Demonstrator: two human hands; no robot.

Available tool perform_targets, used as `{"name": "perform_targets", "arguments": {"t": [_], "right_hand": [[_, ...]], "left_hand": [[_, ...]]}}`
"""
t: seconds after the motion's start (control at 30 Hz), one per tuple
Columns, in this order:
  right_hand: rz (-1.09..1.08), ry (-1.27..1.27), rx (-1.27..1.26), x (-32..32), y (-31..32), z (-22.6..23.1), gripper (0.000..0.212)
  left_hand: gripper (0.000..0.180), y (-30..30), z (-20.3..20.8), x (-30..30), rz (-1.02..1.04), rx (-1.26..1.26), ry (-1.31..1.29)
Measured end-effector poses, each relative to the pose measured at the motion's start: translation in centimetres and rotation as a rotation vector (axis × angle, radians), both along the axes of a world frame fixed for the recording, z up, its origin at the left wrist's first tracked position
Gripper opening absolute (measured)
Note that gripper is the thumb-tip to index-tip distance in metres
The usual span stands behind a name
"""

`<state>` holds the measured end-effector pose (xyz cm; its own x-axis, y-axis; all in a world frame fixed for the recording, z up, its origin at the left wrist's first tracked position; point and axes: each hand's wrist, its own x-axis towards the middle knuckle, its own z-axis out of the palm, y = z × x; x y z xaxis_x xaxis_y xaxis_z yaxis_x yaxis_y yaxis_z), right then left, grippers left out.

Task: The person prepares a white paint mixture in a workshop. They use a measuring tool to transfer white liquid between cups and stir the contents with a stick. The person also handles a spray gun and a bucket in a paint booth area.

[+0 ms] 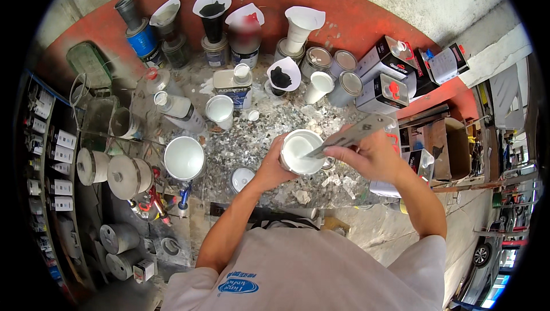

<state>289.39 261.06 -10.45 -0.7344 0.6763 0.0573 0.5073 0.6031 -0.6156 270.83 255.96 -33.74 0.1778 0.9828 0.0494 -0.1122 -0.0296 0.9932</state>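
Note:
My left hand [271,166] wraps round the side of a white cup [291,165] above the paint-spattered workbench [260,136]. White paint [299,148] fills part of the cup. My right hand [375,159] grips a flat metal mixing stick [356,132], which slants down to the left with its lower end in the paint. Near my left forearm lies a round white lid [243,179]. Beyond the cup stand a smaller white cup [319,87] and a dark cup with a white paper strainer [285,76].
Along the red wall board stand cans topped with strainers [304,20]. Rectangular metal cans [382,94] crowd the right. On the left are a white-lined container [184,158], a bottle [179,110] and spray guns [154,199] hanging at the bench edge.

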Motion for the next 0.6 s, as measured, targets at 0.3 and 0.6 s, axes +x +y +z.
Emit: {"name": "perform_targets", "arguments": {"t": [0.3,0.6], "right_hand": [[-0.201,0.120,0.231,-1.0,-0.7,1.2,0.021],[-0.505,0.791,-0.206,3.4,-2.3,-7.3,0.039]], "left_hand": [[0.092,-0.7,0.2,0.5,0.112,-0.006,-0.006],[0.092,-1.2,0.2,1.7,0.031,-0.117,0.088]]}}
